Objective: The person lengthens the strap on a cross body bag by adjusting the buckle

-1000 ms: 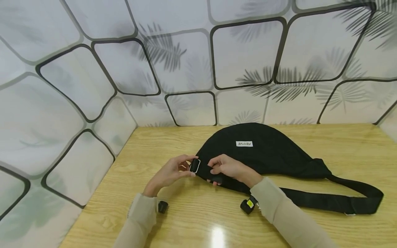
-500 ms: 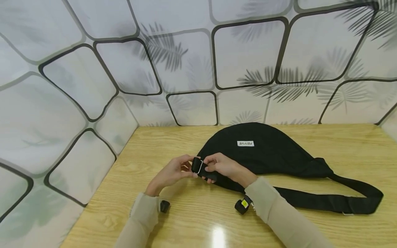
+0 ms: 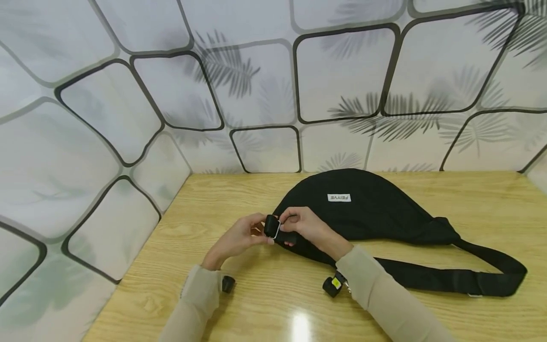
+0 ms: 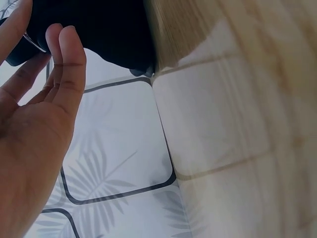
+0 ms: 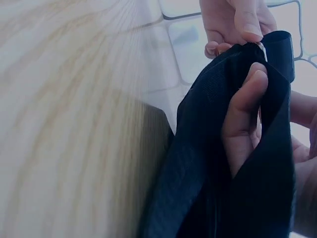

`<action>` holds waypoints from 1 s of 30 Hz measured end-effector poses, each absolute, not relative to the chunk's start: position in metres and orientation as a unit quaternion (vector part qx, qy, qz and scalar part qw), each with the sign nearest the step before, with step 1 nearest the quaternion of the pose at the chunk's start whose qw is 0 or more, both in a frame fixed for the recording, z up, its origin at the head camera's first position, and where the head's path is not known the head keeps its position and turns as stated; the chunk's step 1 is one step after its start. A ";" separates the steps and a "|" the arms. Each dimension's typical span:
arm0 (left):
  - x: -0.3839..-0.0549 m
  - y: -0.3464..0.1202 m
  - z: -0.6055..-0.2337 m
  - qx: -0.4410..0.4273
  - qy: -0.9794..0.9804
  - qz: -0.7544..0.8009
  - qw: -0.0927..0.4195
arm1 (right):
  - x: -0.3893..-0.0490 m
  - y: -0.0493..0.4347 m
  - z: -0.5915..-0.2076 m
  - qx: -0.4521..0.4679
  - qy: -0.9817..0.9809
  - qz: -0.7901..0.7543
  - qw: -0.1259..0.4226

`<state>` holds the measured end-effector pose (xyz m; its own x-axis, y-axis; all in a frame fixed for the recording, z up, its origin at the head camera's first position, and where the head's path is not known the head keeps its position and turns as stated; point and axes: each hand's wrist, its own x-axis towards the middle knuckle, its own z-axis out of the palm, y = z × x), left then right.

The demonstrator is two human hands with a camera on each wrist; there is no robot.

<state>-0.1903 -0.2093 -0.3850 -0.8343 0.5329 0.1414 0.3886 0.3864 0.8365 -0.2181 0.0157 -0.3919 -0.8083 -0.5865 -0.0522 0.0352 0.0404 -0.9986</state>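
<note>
A black waist bag [image 3: 367,213] lies on the wooden worktop [image 3: 171,294], between 3 and 4 o'clock from the middle of the head view, its curved edge towards 12. A white label [image 3: 339,198] with upside-down lettering sits at about 10 o'clock on the bag. From the far end, the strap [image 3: 431,277] swings out to 4 o'clock and doubles back below the bag, with a thin metal edge [image 3: 475,296] showing near the bend.

At the bag's end between 8 and 9 o'clock, both hands meet at a metal buckle [image 3: 278,230] with a loop of strap standing up through it. The left hand [image 3: 237,240] is on the buckle's 9 o'clock side, its grip narrowed to a pinch across the buckle between thumb and fingertip; the left wrist view shows two further fingers held out straight. The right hand [image 3: 314,230] is at 3 o'clock from the buckle, its grip closed on the strap just beside it. In the right wrist view a digit lies between two layers of black webbing.

Both arms wear pale sleeves [image 3: 196,294]. A patterned wall [image 3: 256,104] with dark rounded outlines and grey leaves stands towards 12.
</note>
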 end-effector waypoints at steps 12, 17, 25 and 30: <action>-0.189 -0.208 -0.384 0.275 0.819 0.499 0.069 | -0.217 0.016 -0.392 -0.172 0.698 -0.669 0.190; -0.187 -0.207 -0.384 0.277 0.814 0.506 0.072 | -0.216 0.009 -0.392 -0.164 0.675 -0.696 0.181; -0.187 -0.207 -0.382 0.258 0.828 0.494 0.062 | -0.216 0.007 -0.390 -0.164 0.657 -0.712 0.185; -0.188 -0.207 -0.382 0.258 0.832 0.488 0.057 | -0.217 0.012 -0.385 -0.218 0.700 -0.655 0.185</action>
<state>-0.1880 -0.2066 -0.3821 -0.8601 0.4853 0.1574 0.3745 0.3910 0.8407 -0.2166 0.0123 -0.3850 -0.8366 -0.5472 0.0267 -0.0629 0.0475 -0.9969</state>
